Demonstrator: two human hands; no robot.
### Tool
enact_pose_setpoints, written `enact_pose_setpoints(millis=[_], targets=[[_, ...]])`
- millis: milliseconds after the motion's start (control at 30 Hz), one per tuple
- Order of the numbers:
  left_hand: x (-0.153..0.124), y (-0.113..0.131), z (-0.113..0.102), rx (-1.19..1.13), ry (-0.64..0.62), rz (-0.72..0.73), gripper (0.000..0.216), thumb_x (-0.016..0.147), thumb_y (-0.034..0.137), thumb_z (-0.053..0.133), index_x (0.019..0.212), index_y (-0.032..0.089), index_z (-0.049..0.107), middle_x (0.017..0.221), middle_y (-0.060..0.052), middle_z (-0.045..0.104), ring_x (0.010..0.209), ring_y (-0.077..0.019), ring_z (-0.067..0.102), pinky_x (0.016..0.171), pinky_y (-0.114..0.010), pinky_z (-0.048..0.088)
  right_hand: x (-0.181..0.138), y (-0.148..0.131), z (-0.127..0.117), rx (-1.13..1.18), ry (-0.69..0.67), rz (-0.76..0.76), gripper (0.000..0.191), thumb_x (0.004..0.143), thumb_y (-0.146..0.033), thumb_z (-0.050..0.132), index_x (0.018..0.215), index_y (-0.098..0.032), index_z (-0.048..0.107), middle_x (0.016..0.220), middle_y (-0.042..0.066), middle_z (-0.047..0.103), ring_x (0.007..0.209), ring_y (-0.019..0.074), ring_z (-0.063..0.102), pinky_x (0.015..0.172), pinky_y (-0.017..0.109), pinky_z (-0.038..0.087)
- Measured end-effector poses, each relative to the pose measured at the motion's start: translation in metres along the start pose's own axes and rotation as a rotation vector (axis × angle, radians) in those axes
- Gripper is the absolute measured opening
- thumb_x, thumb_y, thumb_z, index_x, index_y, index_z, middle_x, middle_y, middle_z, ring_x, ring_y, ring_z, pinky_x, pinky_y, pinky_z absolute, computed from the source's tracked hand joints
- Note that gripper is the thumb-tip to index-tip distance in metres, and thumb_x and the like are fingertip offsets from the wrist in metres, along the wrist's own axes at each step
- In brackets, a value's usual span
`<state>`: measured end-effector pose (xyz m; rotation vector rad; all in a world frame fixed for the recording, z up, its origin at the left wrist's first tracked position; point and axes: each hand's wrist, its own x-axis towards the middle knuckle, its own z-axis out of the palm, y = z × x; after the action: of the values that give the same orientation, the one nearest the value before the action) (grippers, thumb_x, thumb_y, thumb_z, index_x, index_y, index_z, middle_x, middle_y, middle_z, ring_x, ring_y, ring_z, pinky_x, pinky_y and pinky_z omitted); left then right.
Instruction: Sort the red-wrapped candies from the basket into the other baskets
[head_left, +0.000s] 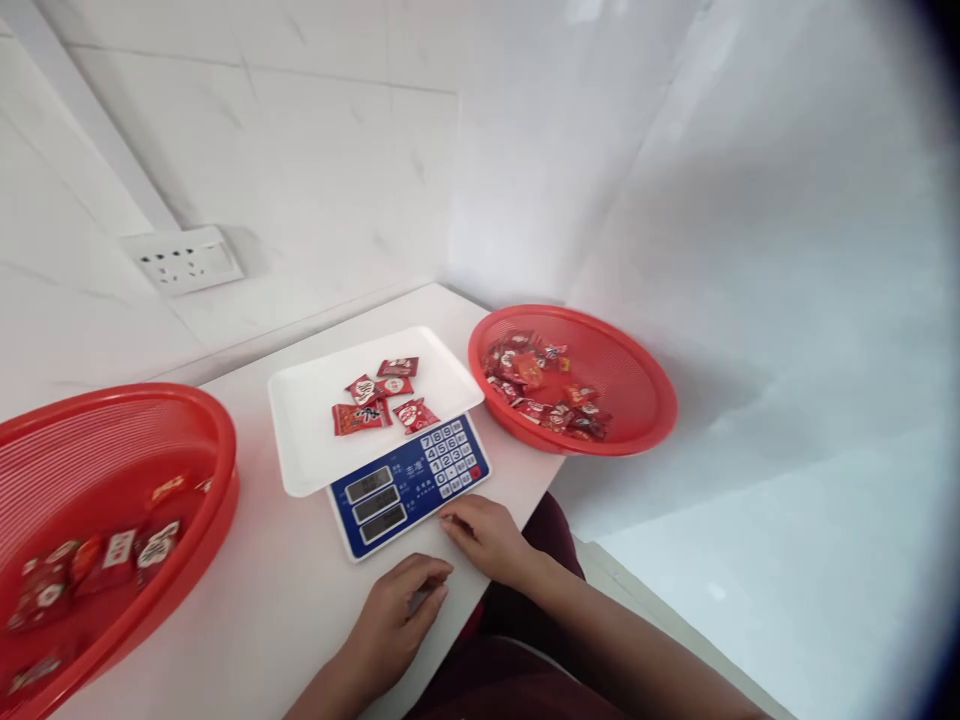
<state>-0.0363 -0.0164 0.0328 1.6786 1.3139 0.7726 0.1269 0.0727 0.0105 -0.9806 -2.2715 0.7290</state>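
Note:
My left hand (399, 618) rests at the table's front edge, thumb and fingers bent with a gap between them and nothing held. Beside the front edge of the blue electronic scale (415, 470), my right hand (486, 538) lies with its fingers loosely curved and slightly apart, also without an object. A white tray (304, 420) sits on top of the scale and bears several small red-wrapped packets (361, 417), bunched toward its right half. The scale's keypad and three small displays face me; their digits are too faint to read.
On the right, a red plastic basket (637, 390) contains many red packets and overhangs the white table (247, 600). Another red basket (217, 490) with several packets stands at the left, cut off by the frame. A wall socket (184, 262) is behind; walls border the table's back.

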Motion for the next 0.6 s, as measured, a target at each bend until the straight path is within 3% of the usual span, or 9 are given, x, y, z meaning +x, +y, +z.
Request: enact_pose_setpoints(millis=[133,267,367,433,500,600], targets=[[0.002,-0.002,0.001,0.023,-0.005,-0.016,0.020,0.087,0.029,0.045,0.097,0.023,0.061,0.096,-0.005,0.064,0.089,-0.0172,0.060,0.081,-0.026,0.048,0.005,-0.017,-0.043,-0.031,-0.119,-0.149,0.022,0.087,-0.029,0.044,0.094,-0.023,0.064,0.084,0.004,0.069,0.077,0.0167,0.062,0.070,0.027,0.049],[0.003,-0.006,0.003,0.029,0.006,-0.014,0.020,0.086,0.031,0.047,0.097,0.023,0.061,0.096,-0.004,0.065,0.089,-0.0172,0.061,0.081,-0.025,0.049,0.020,-0.010,-0.117,-0.163,0.062,-0.068,0.024,0.088,-0.029,0.043,0.100,-0.024,0.063,0.091,0.004,0.068,0.080,0.0163,0.062,0.073,0.028,0.049],[0.002,-0.008,0.003,0.024,0.007,0.002,0.020,0.086,0.032,0.046,0.098,0.024,0.061,0.096,-0.004,0.065,0.090,-0.0167,0.061,0.080,-0.024,0.049,0.039,0.027,-0.172,-0.341,0.089,0.085,0.023,0.086,-0.028,0.046,0.103,-0.026,0.062,0.101,0.003,0.067,0.090,0.0199,0.062,0.078,0.033,0.047],[0.002,-0.009,0.003,0.019,0.001,0.004,0.020,0.087,0.032,0.046,0.097,0.024,0.061,0.096,-0.004,0.064,0.090,-0.0166,0.061,0.079,-0.024,0.050,0.051,0.061,-0.199,-0.424,0.031,0.219,0.023,0.078,-0.026,0.058,0.100,-0.026,0.064,0.088,0.003,0.069,0.078,0.0211,0.064,0.069,0.033,0.048],[0.002,-0.009,0.003,0.014,-0.003,0.007,0.020,0.087,0.033,0.045,0.097,0.024,0.061,0.097,-0.004,0.064,0.089,-0.0167,0.061,0.079,-0.024,0.050,0.063,0.092,-0.216,-0.426,0.018,0.282,0.014,0.067,-0.025,0.069,0.081,-0.022,0.068,0.071,0.003,0.068,0.065,0.0209,0.064,0.061,0.031,0.048],[0.002,-0.011,0.004,0.006,0.012,0.033,0.021,0.086,0.035,0.046,0.095,0.024,0.061,0.095,-0.004,0.065,0.087,-0.0166,0.061,0.078,-0.023,0.050,0.077,0.117,-0.222,-0.414,0.106,0.245,0.012,0.068,-0.030,0.070,0.070,-0.019,0.067,0.063,0.003,0.066,0.056,0.0190,0.063,0.056,0.031,0.047]])
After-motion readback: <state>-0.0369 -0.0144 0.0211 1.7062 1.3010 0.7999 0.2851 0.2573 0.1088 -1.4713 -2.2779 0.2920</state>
